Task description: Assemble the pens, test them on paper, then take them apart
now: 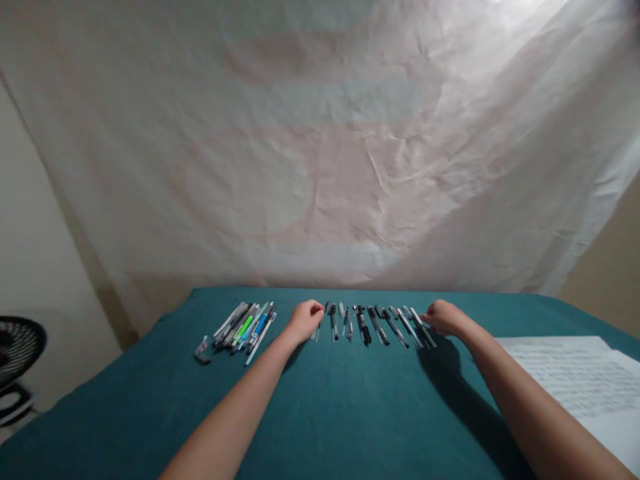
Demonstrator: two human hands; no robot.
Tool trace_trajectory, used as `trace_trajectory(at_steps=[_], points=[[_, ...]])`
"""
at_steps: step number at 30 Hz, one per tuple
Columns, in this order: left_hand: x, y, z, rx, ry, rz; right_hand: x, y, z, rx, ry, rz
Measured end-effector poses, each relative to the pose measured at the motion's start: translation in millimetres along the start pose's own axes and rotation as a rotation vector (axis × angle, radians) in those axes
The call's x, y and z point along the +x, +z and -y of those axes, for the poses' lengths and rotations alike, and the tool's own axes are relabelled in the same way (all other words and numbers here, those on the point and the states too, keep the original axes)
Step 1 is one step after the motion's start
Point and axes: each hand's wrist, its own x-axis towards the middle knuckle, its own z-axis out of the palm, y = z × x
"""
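A row of several pens and pencils (363, 327) lies side by side on the teal cloth, most of them dark or clear-bodied. At the row's left end my left hand (306, 320) has its fingers pinched together over a thin pen (316, 335), whose lower end shows beneath them. My right hand (444, 318) is at the opposite end, fingers curled in against the last pen (428, 335); its fingertips are partly hidden, so I cannot tell whether they grip it. Left of my left hand sits a bunch of pens (245, 327), with green and blue ones among the grey.
A small grey and white object (202, 351), too blurred to name, lies left of the bunch. Written paper sheets (575, 373) rest at the table's right, under my right forearm's side. A black fan (20, 350) stands far left. A pale sheet (320, 167) hangs behind the table.
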Motion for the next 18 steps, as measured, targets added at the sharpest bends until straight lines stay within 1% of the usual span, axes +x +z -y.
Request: trace_trajectory(at_steps=[3,5,7,10,13,18], points=[[4,-29.7,18,0.17,-0.077,-0.124,0,-1,3,-0.016,-0.025,0.006],[2,-46.0,28,0.277,-0.142,-0.169,0,-1,4,-0.026,-0.039,0.003],[1,-56.5,36,0.373,-0.207,-0.189,0,-1,6,-0.038,-0.047,-0.001],[2,-61.7,44,0.497,-0.294,-0.183,-2,-1,9,-0.057,-0.063,-0.011],[7,-59.9,48,0.604,-0.36,-0.143,-4,-1,11,-0.07,-0.082,-0.013],[12,-57.2,49,0.724,-0.402,-0.048,-7,-2,16,-0.051,-0.071,-0.024]])
